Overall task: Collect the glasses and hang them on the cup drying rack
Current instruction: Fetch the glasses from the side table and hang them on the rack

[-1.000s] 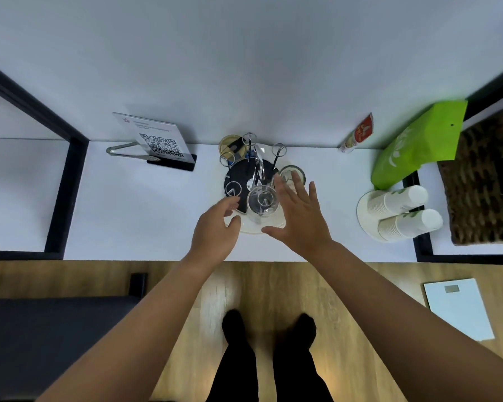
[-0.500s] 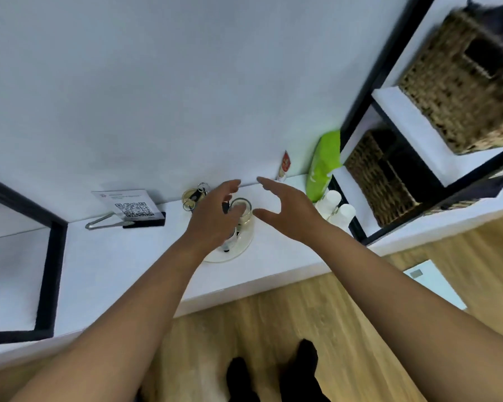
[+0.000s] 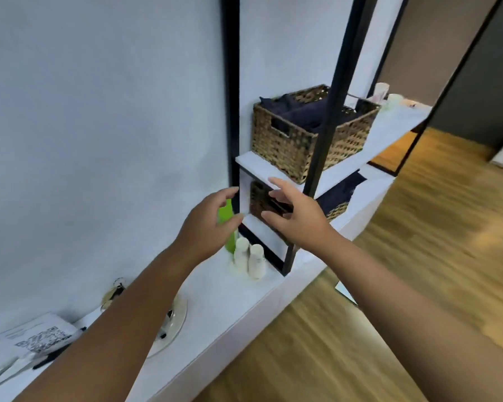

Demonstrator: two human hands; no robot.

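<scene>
Above the counter's far end, both hands are hovering empty: the left hand [image 3: 206, 224] and right hand [image 3: 295, 216] are spreading relaxed fingers wide, gripping nothing. Behind the left forearm, the drying rack [image 3: 173, 317] is sitting near the counter's front edge, largely hidden. Any glasses on it cannot be told; more collecting probably remains.

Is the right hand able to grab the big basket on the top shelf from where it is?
Probably yes. The right hand is open and empty, just below the shelf, and nothing lies between it and the woven basket. The black post crosses the basket's front, so it would have to reach left of that.
</scene>
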